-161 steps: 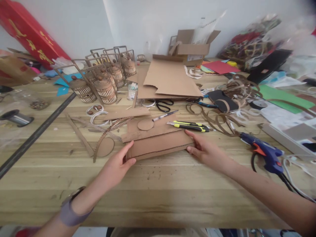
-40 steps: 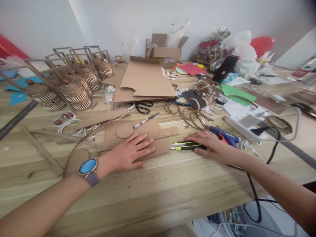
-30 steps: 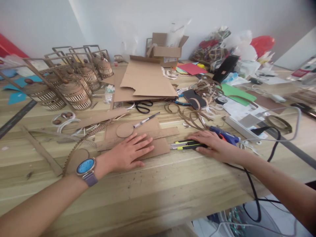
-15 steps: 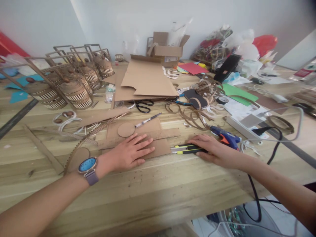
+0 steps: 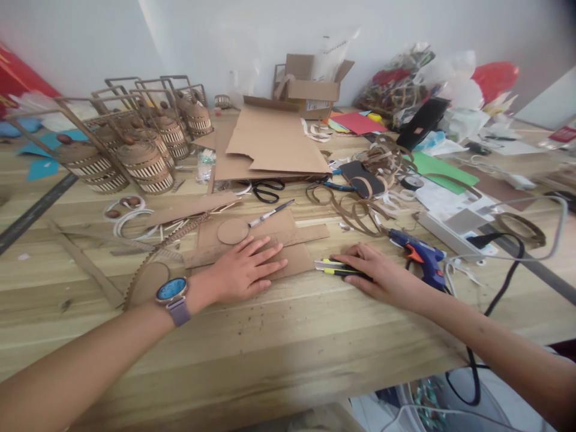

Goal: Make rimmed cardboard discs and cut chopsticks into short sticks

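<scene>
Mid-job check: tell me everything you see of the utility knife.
The utility knife is slim, black and yellow-green, and looks plastic, with a silvery metal-looking front end. It lies low along the table, front end toward the left, close to the right edge of the cardboard piece; whether they touch is unclear. The right hand grips it, fingers and thumb on opposite sides, hiding its rear.

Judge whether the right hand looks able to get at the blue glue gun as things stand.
Probably yes: the glue gun lies close beside the right hand, with nothing visible between them. That hand holds the utility knife, though, so it would likely have to let go first.
</scene>
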The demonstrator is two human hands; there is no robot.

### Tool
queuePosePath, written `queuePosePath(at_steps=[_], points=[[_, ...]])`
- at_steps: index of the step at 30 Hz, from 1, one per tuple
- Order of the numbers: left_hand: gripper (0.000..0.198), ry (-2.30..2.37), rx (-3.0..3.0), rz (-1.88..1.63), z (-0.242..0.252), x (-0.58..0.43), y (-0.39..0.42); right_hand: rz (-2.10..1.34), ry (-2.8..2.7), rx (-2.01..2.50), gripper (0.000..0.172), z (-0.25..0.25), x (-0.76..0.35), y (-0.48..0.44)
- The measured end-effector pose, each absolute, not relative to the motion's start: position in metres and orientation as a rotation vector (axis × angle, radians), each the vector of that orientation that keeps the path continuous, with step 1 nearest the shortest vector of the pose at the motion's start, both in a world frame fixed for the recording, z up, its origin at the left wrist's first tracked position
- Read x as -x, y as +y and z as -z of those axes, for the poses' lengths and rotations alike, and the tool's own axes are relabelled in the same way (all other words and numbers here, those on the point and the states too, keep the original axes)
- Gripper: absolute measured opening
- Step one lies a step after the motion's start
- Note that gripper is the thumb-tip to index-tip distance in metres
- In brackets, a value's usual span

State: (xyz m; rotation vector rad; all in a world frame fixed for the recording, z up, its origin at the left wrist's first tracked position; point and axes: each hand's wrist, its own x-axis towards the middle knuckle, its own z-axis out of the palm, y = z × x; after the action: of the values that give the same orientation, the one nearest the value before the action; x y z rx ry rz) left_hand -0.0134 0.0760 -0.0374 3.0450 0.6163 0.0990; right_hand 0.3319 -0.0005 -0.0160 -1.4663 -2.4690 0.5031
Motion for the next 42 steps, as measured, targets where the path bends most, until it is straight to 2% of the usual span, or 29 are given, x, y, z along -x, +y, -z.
queuePosePath(at_steps=[13, 21, 27, 42], points=[[0.051, 0.686, -3.059, -0.145, 0.042, 0.011, 0.077, -0.345, -2.367, 1.585, 0.042, 0.019, -0.321, -0.022], [0.054, 0.883, -2.952, -0.091, 0.036, 0.001, 0.08, -0.391, -2.248, 1.655, 0.044, 0.021, -0.314, -0.003], [0.056, 0.691, -2.887, 0.052, 0.022, 0.018, 0.105, -0.411, -2.236, 1.653, 0.046, 0.022, -0.318, 0.007], [0.051, 0.72, -2.995, -0.035, 0.032, 0.025, 0.11, -0.364, -2.237, 1.678, 0.045, 0.021, -0.308, -0.007]])
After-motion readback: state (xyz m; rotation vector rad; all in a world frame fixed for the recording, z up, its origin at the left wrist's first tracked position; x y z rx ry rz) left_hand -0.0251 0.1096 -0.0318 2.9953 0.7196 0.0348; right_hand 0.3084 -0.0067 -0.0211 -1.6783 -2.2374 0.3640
